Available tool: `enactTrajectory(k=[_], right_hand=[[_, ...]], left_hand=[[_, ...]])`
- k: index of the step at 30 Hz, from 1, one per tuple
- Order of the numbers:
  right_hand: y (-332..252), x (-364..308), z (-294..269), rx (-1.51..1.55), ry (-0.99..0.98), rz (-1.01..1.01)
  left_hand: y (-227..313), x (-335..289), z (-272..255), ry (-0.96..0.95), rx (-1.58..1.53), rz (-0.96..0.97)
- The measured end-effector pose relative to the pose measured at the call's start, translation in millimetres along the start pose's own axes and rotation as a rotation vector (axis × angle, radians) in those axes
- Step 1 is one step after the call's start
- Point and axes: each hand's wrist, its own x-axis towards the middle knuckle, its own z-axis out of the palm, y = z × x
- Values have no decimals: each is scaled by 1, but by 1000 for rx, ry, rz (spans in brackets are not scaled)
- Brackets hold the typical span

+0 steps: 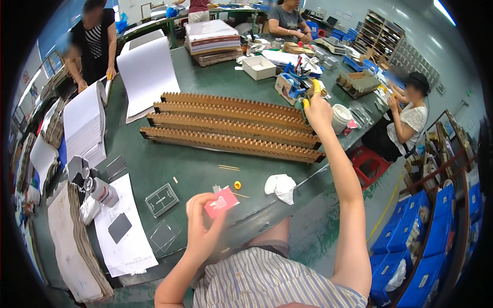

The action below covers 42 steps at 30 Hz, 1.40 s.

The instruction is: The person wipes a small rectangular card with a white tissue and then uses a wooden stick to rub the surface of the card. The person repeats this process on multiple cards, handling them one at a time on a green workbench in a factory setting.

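Observation:
My left hand (201, 218) pinches a small pink card (226, 201) over the near edge of the green table. Stretched forward, my right hand (320, 112) wears yellow finger covers on thumb and forefinger. They close on a thin dark plate (303, 110), mostly hidden, at the right end of the long brown slotted racks (231, 126). Several such racks lie side by side, their teeth facing up. Near my left hand are a small yellow ring-shaped piece (237, 185), thin wooden sticks (229, 168) and a crumpled white cloth (280, 188).
At left, a dark rectangular plate (162, 200), a metal-topped bottle (100, 191) and a paper sheet (128, 256) lie near stacked boards (72, 241). A white tub (340, 118) stands right of the racks. Co-workers sit and stand around; blue bins (431, 256) fill the right-hand shelves.

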Motion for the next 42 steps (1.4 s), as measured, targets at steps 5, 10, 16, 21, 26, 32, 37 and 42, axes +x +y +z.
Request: enactTrajectory(k=[5, 10, 16, 21, 26, 32, 37, 42], right_hand=[[-4, 0, 21, -59, 8, -80], [7, -5, 29, -96, 34, -122], [-10, -20, -4, -277, 167, -152], [-11, -44, -41, -134, 223, -148], [-58, -98, -79, 302, 91, -120], [-86, -161, -93, 791, 1, -169], [-137, -221, -100, 1051, -394, -238], [-185, -258, -77, 1281, -649, -276]], left_hand=[[-18, -35, -20, 162, 238, -7], [-26, -31, -24, 120, 493, 10], [-29, -30, -43, 180, 696, -17], [-55, -7, -104, 352, 725, -103], [-88, 8, -147, 103, 456, -404], [-94, 4, -140, 284, 552, -150], [-67, -17, -111, 357, -314, -372], [-21, -38, -73, 195, -527, -490]])
